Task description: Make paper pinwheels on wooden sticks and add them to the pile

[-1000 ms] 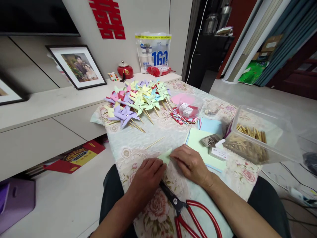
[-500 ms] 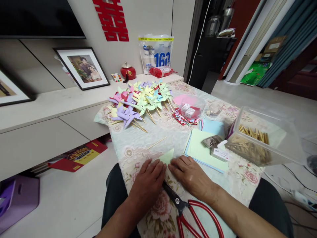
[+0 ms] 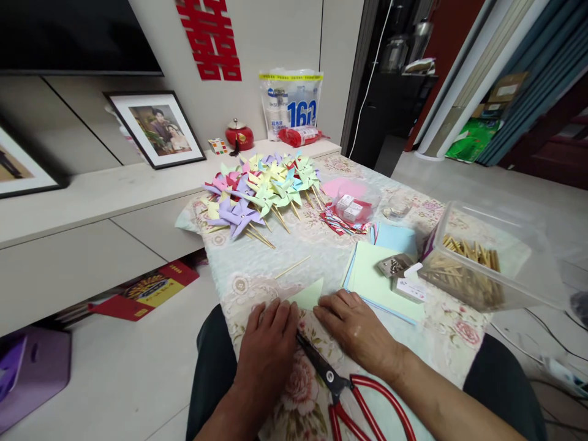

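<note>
A light green folded paper [image 3: 309, 295] lies on the flowered tablecloth [image 3: 294, 251] at the near edge. My left hand [image 3: 269, 343] presses flat on its left part and my right hand [image 3: 353, 326] presses on its right part, fingers spread. Only a triangular tip of the paper shows between the two hands. Red-handled scissors [image 3: 349, 392] lie shut on the cloth just below my hands, blades pointing up-left between my wrists.
A heap of paper pinwheels [image 3: 261, 190] lies at the far left of the table. A loose wooden stick [image 3: 293, 266], a stack of coloured paper [image 3: 379, 275], a small tin of pins [image 3: 391, 264] and a clear box of sticks [image 3: 478, 263] sit to the right.
My hands have slid toward me along the paper, the left one shifting left, so more of the green tip shows. The view has tilted slightly.
</note>
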Demonstrator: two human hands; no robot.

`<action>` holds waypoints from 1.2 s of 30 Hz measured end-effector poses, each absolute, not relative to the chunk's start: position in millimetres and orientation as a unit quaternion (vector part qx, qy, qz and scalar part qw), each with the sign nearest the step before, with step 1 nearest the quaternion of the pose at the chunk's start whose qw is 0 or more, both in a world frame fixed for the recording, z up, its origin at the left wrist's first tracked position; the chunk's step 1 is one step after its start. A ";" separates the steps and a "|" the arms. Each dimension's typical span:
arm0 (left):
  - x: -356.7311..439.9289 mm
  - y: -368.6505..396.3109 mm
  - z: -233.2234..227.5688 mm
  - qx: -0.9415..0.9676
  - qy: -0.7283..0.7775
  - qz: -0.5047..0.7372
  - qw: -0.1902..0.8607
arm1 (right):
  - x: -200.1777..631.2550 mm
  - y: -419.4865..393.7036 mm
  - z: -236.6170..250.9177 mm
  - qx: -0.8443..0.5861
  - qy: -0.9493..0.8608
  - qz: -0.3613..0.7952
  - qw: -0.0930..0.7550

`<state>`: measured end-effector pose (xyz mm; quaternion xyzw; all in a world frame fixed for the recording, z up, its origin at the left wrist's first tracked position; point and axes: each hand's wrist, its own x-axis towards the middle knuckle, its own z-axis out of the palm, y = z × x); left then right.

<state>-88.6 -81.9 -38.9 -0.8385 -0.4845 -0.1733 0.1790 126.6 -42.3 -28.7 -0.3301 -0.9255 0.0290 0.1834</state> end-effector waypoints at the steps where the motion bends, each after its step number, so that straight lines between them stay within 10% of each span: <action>1: -88.4 -81.0 -37.8 -0.837 -0.486 -0.171 0.184 | 127.3 -41.4 -30.3 -0.331 -0.921 0.042 0.200; 25: -83.5 -28.6 -18.7 -0.927 -0.341 -0.056 0.147 | 132.7 -33.1 -31.6 -0.345 -0.850 0.097 0.387; 36: -82.3 -37.7 -12.2 -0.885 -0.377 -0.255 0.103 | 131.2 -34.4 -30.2 -0.359 -0.848 0.085 0.381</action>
